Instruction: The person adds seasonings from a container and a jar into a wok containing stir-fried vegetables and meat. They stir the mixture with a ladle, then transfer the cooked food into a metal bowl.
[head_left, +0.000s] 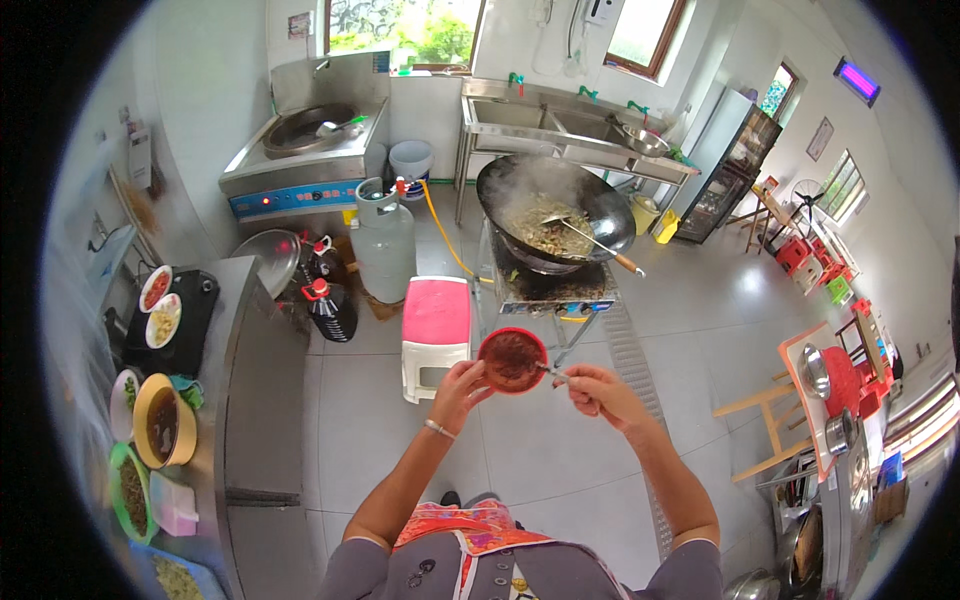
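My left hand (459, 390) grips the left rim of a red bowl (513, 330) that holds a dark reddish-brown paste or powder. In my right hand (600, 394) is the handle of a metal spoon (553, 370), whose head dips into the bowl's contents. Beyond the bowl, a large black wok (615, 214) stands on a gas stove (551, 292). Steam rises from the chopped food (547, 225) in it. A ladle with a wooden handle (604, 247) rests in the food and over the wok's right rim.
A pink-topped white stool (436, 311) and a gas cylinder (384, 247) stand left of the stove. The steel counter (244, 337) at left bears bowls, plates and a yellow basin of dark liquid (187, 431). Sinks (510, 114) line the back wall. An orange-edged table (806, 360) stands at right.
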